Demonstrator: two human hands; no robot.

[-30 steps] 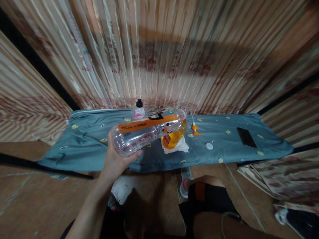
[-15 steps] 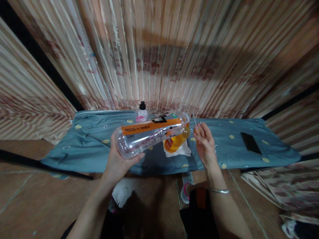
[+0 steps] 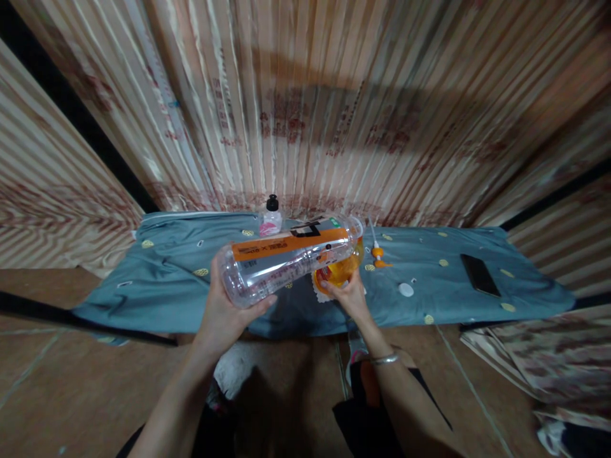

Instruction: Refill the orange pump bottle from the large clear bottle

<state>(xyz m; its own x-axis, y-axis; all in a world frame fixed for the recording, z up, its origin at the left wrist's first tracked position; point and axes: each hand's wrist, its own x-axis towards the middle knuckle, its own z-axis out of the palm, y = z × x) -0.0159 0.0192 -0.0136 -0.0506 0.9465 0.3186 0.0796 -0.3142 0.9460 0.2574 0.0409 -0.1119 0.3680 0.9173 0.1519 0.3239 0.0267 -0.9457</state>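
Observation:
My left hand (image 3: 233,302) is closed around the base of a large clear plastic bottle (image 3: 291,254) with an orange and silver label. The bottle is tilted almost level, its mouth pointing right. Behind and below that mouth is a bottle of amber liquid (image 3: 341,270), partly hidden by the clear bottle. Around its lower side my right hand (image 3: 351,292) is closed, thumb in front; the other fingers are mostly hidden. A white tissue (image 3: 324,297) lies under the amber bottle. To the right rests an orange pump head (image 3: 378,254) with a pale tube.
A small clear bottle with a black cap (image 3: 272,213) stands at the back. A white round cap (image 3: 406,290) and a black phone (image 3: 480,275) lie on the blue cloth-covered surface (image 3: 167,286). Striped curtains (image 3: 296,114) and dark poles (image 3: 86,121) surround it.
My right hand has put the pump head down on the cloth and moved left onto the amber bottle. The white cap has come into sight. My left hand and the clear bottle have barely moved.

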